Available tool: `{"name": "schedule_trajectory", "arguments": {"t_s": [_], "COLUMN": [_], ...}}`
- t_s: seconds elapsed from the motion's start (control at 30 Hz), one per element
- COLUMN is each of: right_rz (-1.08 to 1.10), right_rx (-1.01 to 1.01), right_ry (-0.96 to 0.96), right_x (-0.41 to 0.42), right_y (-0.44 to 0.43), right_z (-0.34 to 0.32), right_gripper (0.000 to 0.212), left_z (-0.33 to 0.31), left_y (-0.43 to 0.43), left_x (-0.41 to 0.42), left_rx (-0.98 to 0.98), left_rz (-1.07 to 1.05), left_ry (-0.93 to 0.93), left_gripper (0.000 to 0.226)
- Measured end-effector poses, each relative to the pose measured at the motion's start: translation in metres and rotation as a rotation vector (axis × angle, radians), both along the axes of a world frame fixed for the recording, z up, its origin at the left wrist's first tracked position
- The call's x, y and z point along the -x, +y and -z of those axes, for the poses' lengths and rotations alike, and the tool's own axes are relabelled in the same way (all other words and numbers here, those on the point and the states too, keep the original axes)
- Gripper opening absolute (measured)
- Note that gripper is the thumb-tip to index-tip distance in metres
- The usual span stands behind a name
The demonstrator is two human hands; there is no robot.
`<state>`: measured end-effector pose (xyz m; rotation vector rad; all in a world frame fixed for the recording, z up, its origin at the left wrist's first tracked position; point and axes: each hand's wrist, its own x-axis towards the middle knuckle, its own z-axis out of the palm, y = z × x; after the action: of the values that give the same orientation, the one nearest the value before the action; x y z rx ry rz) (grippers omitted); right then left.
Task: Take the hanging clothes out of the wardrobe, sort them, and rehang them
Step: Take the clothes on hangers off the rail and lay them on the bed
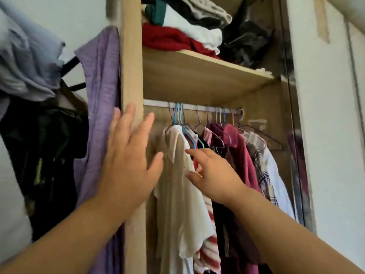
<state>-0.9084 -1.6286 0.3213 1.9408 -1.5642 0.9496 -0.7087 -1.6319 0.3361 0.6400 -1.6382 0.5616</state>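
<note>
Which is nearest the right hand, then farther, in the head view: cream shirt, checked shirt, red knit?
1. cream shirt, at the right hand's fingertips.
2. checked shirt, toward the rail's right end.
3. red knit, up on the shelf.

- We hold our bare left hand (128, 155) up with its back toward us. The fingers (129, 117) are straight and spread, pointing upward, and the thumb (156, 161) is splayed out toward the other hand.
- Our bare left forearm (69, 230) comes in from the lower left and climbs to a straight wrist.
- Our bare right hand (215, 175) is lower than the left and just beside it. It reaches up and leftward with the index finger (195, 153) stretched out. Its thumb (194, 177) lies below the finger, with a gap between them.
- We cannot see the remaining fingers of that hand.
- Our bare right forearm (286, 230) rises from the lower right, so the two arms converge toward the hands.
</note>
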Motion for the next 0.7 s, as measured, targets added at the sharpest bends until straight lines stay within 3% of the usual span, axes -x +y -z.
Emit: {"name": "schedule_trajectory", "arguments": {"t_s": [0.17,0.33,0.53,0.7], "right_rz": [-0.093,-0.132,0.034,0.083], "right_rx": [-0.034,-0.017,-0.066,-0.070], "right_ry": [0.047,0.012,-0.146,-0.186], "right_x": [0.023,0.021,0.012,0.015], "right_y": [-0.054,-0.103,-0.137,-0.155], "right_z": [-0.047,-0.091,-0.116,-0.113], "right_gripper": [0.059,0.043,0.024,0.032], "left_z": [-0.040,-0.055,-0.047,-0.048], "left_y": [-0.001,0.003,0.007,0.007], "left_x": [0.011,0.019,0.024,0.025], "left_rx": [-0.064,-0.090,-0.035,-0.012], "left_rz": [-0.166,-0.320,-0.389,-0.430], "left_ry": [0.162,0.268,0.303,0.294], "left_gripper": [0.080,0.090,0.081,0.079]}}
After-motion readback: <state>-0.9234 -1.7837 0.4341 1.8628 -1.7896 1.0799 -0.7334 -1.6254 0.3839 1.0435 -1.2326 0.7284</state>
